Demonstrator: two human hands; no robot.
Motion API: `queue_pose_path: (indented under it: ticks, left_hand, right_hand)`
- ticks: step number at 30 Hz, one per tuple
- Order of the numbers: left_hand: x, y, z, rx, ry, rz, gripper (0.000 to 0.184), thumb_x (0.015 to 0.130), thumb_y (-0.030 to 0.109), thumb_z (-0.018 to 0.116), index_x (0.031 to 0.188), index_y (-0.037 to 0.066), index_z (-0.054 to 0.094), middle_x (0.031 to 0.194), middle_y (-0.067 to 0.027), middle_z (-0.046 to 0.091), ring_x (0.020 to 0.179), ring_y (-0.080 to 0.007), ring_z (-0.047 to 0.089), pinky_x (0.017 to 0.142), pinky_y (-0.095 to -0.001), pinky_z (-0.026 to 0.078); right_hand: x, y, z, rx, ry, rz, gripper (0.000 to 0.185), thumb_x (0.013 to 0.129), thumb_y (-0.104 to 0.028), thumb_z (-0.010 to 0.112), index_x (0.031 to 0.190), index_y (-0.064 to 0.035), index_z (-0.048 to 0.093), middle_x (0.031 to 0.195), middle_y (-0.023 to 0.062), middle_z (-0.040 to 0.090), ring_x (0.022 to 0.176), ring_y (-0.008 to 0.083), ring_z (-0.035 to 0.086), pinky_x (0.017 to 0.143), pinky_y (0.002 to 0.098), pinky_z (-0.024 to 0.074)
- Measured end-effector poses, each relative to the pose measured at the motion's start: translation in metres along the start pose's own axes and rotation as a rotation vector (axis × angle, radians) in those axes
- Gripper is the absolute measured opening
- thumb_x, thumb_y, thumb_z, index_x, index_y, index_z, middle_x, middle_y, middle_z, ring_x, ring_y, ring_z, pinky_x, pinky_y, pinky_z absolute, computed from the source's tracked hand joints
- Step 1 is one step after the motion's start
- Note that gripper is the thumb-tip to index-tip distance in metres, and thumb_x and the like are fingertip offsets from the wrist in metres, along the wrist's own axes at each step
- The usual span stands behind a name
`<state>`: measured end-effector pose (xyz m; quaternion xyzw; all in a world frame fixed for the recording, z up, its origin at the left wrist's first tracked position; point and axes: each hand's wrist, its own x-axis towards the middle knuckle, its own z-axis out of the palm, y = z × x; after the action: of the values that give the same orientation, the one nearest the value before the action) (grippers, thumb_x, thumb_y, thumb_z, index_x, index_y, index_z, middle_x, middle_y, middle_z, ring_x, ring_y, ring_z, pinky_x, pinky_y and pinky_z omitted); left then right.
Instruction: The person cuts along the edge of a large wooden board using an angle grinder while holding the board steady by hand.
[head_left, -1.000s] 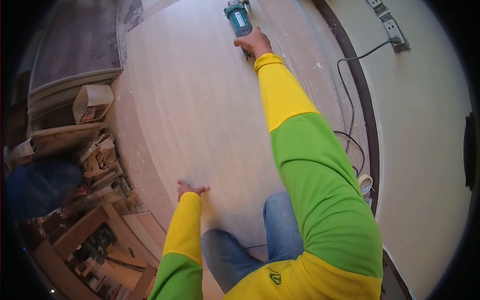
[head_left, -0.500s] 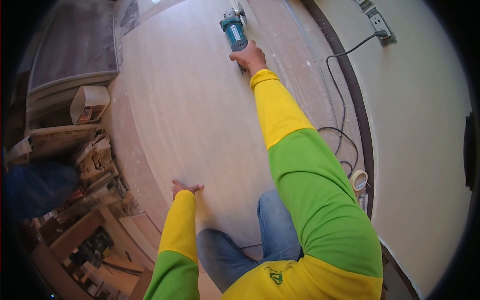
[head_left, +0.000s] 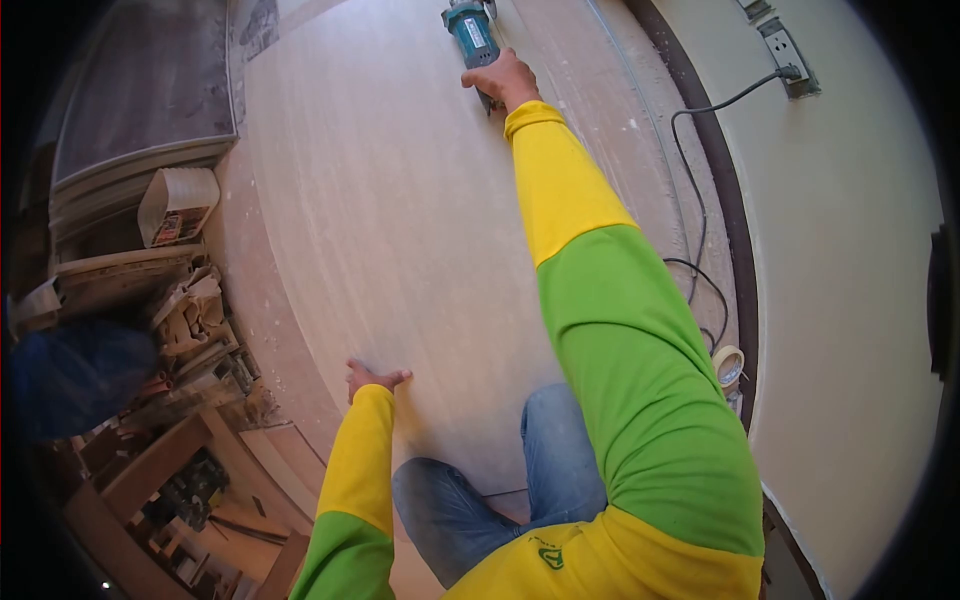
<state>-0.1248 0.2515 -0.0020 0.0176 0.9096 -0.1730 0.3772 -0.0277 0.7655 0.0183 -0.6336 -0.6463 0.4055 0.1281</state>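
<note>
A teal power tool (head_left: 472, 35) lies along the right part of a large pale board (head_left: 370, 200), near the top of the view. My right hand (head_left: 503, 78) is wrapped round its rear body; the tool's front end is cut by the top edge of the view. Lower down, my left hand (head_left: 375, 380) rests near the board's left edge, thumb and fingers spread, holding nothing. Between my arms, my jeans-clad knees are at the board's near end.
A black cord (head_left: 690, 170) runs from a wall socket (head_left: 788, 58) down the right side. A roll of tape (head_left: 728, 362) lies by the wall. At the left are a white container (head_left: 180, 200), wood scraps (head_left: 195, 315) and a blue bag-like thing (head_left: 85, 375).
Over the last half second, my right hand and the tool have moved upward in the view, away from me. My left hand has stayed nearly still. The view has shifted slightly.
</note>
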Motion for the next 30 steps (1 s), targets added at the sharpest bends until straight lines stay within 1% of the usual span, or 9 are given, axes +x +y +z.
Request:
queue_pose_path:
  ticks: [5,7,9,13,19,24,26,30]
  left_hand:
    - [-0.001,0.002,-0.003,0.0,-0.013,-0.005,0.148,0.052,0.057,0.096,0.162,0.007,0.01,0.163,-0.0263,0.028,0.144,-0.0416,0.041,0.118,-0.0501,0.037]
    - [-0.005,0.001,-0.003,-0.01,-0.027,0.001,0.148,0.053,0.057,0.096,0.162,0.007,0.01,0.163,-0.0262,0.027,0.144,-0.0425,0.042,0.118,-0.0498,0.037]
    - [-0.009,0.005,-0.006,-0.001,-0.022,-0.012,0.147,0.054,0.056,0.096,0.162,0.007,0.01,0.162,-0.0255,0.029,0.142,-0.044,0.043,0.117,-0.0507,0.038]
    - [-0.005,0.004,-0.005,0.007,-0.027,-0.011,0.148,0.053,0.057,0.096,0.162,0.008,0.009,0.161,-0.0251,0.031,0.141,-0.0439,0.044,0.116,-0.0516,0.039]
    - [0.002,0.001,0.001,0.039,-0.013,-0.012,0.149,0.052,0.06,0.095,0.162,0.008,0.008,0.161,-0.0244,0.032,0.141,-0.0427,0.045,0.115,-0.0538,0.04]
    - [-0.005,0.004,-0.002,0.032,0.013,-0.016,0.146,0.053,0.059,0.095,0.162,0.009,0.012,0.156,-0.0228,0.041,0.139,-0.0404,0.049,0.113,-0.0543,0.042]
    - [-0.004,0.003,-0.001,0.029,0.018,-0.013,0.145,0.053,0.059,0.095,0.162,0.009,0.013,0.155,-0.0222,0.042,0.138,-0.04,0.049,0.113,-0.0547,0.042]
    - [-0.005,0.003,-0.001,0.014,0.027,-0.013,0.144,0.053,0.057,0.096,0.161,0.01,0.014,0.155,-0.021,0.043,0.139,-0.0397,0.048,0.113,-0.056,0.041]
  right_hand:
    - [0.017,-0.008,0.001,0.048,-0.046,0.033,0.074,0.077,-0.038,0.081,0.137,-0.0054,0.053,0.129,0.0205,0.066,0.113,0.035,0.069,0.1,0.0364,0.0527]
    - [0.018,-0.006,0.001,0.008,-0.06,0.01,0.073,0.078,-0.038,0.082,0.137,-0.0057,0.053,0.13,0.0203,0.066,0.112,0.0346,0.069,0.099,0.0352,0.0531]
    - [0.012,-0.003,0.003,0.009,-0.036,0.016,0.074,0.077,-0.039,0.081,0.137,-0.0057,0.052,0.13,0.02,0.066,0.113,0.0344,0.069,0.099,0.0353,0.0533]
    - [-0.009,0.001,0.0,-0.032,0.004,0.013,0.077,0.076,-0.04,0.081,0.139,-0.0055,0.051,0.129,0.0192,0.066,0.114,0.0339,0.068,0.099,0.0359,0.0536]
    - [-0.039,0.011,-0.007,-0.081,-0.017,0.03,0.076,0.077,-0.037,0.079,0.139,-0.0056,0.049,0.129,0.0189,0.066,0.113,0.0332,0.068,0.1,0.0364,0.0534]
    - [-0.06,0.018,-0.012,-0.06,-0.01,0.054,0.077,0.077,-0.037,0.078,0.14,-0.0051,0.047,0.128,0.0192,0.066,0.113,0.0332,0.068,0.1,0.0357,0.0533]
    - [-0.063,0.021,-0.012,-0.108,-0.03,0.047,0.077,0.077,-0.037,0.078,0.14,-0.0055,0.047,0.128,0.0189,0.066,0.114,0.0327,0.068,0.099,0.035,0.0538]
    - [-0.076,0.022,-0.013,-0.095,-0.011,0.06,0.075,0.078,-0.037,0.078,0.139,-0.0059,0.047,0.13,0.0186,0.065,0.115,0.0328,0.067,0.099,0.0351,0.0539]
